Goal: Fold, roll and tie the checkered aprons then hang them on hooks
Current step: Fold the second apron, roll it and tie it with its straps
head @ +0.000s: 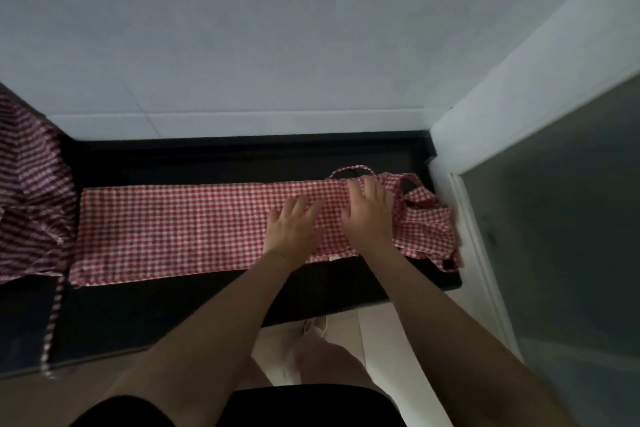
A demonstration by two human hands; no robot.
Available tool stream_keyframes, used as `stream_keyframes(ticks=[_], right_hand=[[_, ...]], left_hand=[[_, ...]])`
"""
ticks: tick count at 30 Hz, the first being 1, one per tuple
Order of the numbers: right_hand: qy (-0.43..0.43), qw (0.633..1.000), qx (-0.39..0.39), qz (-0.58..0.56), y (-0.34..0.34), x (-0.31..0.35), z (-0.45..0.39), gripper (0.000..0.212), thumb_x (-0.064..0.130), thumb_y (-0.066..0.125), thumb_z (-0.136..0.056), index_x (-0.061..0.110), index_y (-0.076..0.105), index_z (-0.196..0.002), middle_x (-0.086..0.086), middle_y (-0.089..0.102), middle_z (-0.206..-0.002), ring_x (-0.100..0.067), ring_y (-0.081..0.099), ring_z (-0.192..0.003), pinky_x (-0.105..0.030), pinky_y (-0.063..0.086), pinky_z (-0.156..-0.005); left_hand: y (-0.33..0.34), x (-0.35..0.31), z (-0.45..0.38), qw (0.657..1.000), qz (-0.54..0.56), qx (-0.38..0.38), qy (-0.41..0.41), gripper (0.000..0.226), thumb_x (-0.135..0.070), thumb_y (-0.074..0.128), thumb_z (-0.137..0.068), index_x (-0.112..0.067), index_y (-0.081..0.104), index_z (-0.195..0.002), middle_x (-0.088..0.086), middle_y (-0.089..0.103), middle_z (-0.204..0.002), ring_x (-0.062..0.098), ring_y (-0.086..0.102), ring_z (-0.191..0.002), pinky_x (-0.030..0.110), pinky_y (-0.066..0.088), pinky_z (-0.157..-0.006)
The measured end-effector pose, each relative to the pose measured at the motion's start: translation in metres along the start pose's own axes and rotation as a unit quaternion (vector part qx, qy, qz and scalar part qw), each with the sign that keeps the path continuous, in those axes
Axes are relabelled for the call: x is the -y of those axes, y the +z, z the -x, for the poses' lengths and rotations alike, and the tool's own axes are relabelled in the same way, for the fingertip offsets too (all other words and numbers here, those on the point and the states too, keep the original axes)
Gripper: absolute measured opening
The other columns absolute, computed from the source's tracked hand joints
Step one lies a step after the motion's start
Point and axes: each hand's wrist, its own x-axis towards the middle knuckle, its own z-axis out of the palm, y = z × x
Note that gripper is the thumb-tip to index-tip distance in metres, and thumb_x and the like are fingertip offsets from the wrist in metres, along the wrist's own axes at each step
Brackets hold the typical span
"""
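Folded apron (pixel 194 229) lies as a long strip on the dark surface (pixel 214 302). Both hands, left (pixel 292 229) and right (pixel 370 215), press flat, fingers spread. Cloth seems light, limp; roll from the bunched right end.

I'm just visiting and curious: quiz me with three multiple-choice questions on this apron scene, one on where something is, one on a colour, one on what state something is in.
1. Where does the second, crumpled apron lie?
A. at the left end of the counter
B. on the floor
C. on a hook

2. What colour is the counter?
A. white
B. black
C. wooden brown

3. How is the apron under the hands?
A. rolled and tied
B. hanging up
C. folded into a long flat strip

Answers:
1 A: the crumpled apron is heaped at the left edge.
2 B: the counter is black below a pale wall.
3 C: the folded apron lies flat, with the left hand and right hand pressing on it, its straps bunched at the right end.
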Motion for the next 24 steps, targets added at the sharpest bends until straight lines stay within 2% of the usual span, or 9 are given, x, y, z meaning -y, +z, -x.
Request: stream_keyframes(ticks=[4,8,11,15,17,19,21,22,24], right_hand=[[0.011,1.000,-0.015,-0.010,-0.008,-0.042,-0.012,0.045,0.020,0.056,-0.085,0.007,0.055,-0.129,-0.018,0.053,-0.135,-0.035,0.047,-0.129,-0.053,0.037,-0.109],[0.016,0.997,-0.008,-0.075,-0.007,-0.068,-0.017,0.046,0.026,0.057,-0.090,0.005,0.053,-0.131,-0.018,0.055,-0.132,-0.034,0.049,-0.126,-0.050,0.036,-0.110],[0.030,0.991,0.012,-0.127,-0.006,-0.077,-0.016,0.044,0.031,0.054,-0.095,0.007,0.052,-0.131,-0.013,0.057,-0.128,-0.030,0.052,-0.121,-0.045,0.037,-0.108],[0.068,0.964,0.168,-0.192,-0.010,-0.081,-0.019,0.065,0.063,0.048,-0.093,0.018,0.045,-0.139,-0.007,0.050,-0.138,-0.027,0.047,-0.129,-0.048,0.033,-0.112],[0.049,0.957,0.258,-0.123,-0.010,-0.083,-0.019,0.078,0.075,0.051,-0.084,0.023,0.042,-0.141,-0.004,0.047,-0.141,-0.027,0.044,-0.132,-0.051,0.028,-0.115],[0.023,0.957,0.285,-0.052,-0.013,-0.084,-0.022,0.064,0.071,0.054,-0.085,0.023,0.052,-0.126,-0.002,0.056,-0.127,-0.026,0.051,-0.124,-0.052,0.026,-0.112],[0.036,0.945,0.319,-0.069,-0.021,-0.089,-0.028,0.039,0.060,0.054,-0.091,0.022,0.057,-0.096,0.000,0.062,-0.102,-0.024,0.059,-0.106,-0.049,0.031,-0.109],[0.045,0.937,0.340,-0.072,-0.027,-0.094,-0.031,0.036,0.055,0.054,-0.093,0.020,0.058,-0.091,-0.001,0.063,-0.100,-0.025,0.059,-0.102,-0.049,0.033,-0.108],[0.060,0.933,0.356,-0.012,-0.040,-0.105,-0.040,0.036,0.048,0.054,-0.094,0.015,0.062,-0.103,-0.007,0.064,-0.115,-0.029,0.058,-0.110,-0.049,0.036,-0.108]], left_hand=[[0.021,-0.014,-0.002,0.998,-0.049,0.009,-0.037,0.061,-0.061,0.021,-0.099,-0.036,0.014,-0.154,0.003,0.017,-0.162,0.033,0.009,-0.150,0.060,0.017,-0.116],[0.014,0.006,0.009,0.993,-0.007,-0.017,-0.121,0.058,-0.058,0.022,-0.098,-0.030,0.032,-0.148,0.002,0.023,-0.160,0.031,0.009,-0.150,0.060,0.011,-0.118],[0.005,0.031,0.021,0.978,-0.042,-0.027,-0.204,0.052,-0.051,0.024,-0.101,-0.025,0.037,-0.143,0.002,0.024,-0.160,0.032,0.008,-0.151,0.061,0.008,-0.119],[-0.023,0.053,0.018,0.943,-0.058,-0.011,-0.326,0.051,-0.037,0.029,-0.101,-0.011,0.039,-0.144,0.009,0.035,-0.153,0.035,0.027,-0.144,0.056,0.027,-0.114],[-0.029,0.048,0.011,0.937,0.000,0.008,-0.350,0.053,-0.028,0.035,-0.098,-0.011,0.029,-0.148,0.014,0.032,-0.153,0.038,0.033,-0.138,0.055,0.039,-0.106],[-0.026,0.041,0.009,0.939,0.054,0.023,-0.338,0.059,-0.026,0.039,-0.097,-0.023,0.017,-0.151,0.018,0.020,-0.157,0.047,0.021,-0.142,0.059,0.041,-0.103],[-0.018,0.033,0.012,0.942,0.061,0.029,-0.328,0.060,-0.032,0.040,-0.098,-0.030,0.014,-0.152,0.017,0.011,-0.159,0.050,0.009,-0.144,0.063,0.036,-0.106],[-0.015,0.031,0.014,0.943,0.058,0.025,-0.328,0.060,-0.035,0.040,-0.098,-0.031,0.015,-0.152,0.017,0.009,-0.160,0.049,0.008,-0.144,0.063,0.033,-0.108],[-0.014,0.030,0.016,0.943,0.059,0.016,-0.327,0.060,-0.042,0.039,-0.098,-0.031,0.017,-0.153,0.017,0.010,-0.160,0.048,0.009,-0.144,0.064,0.029,-0.110]])
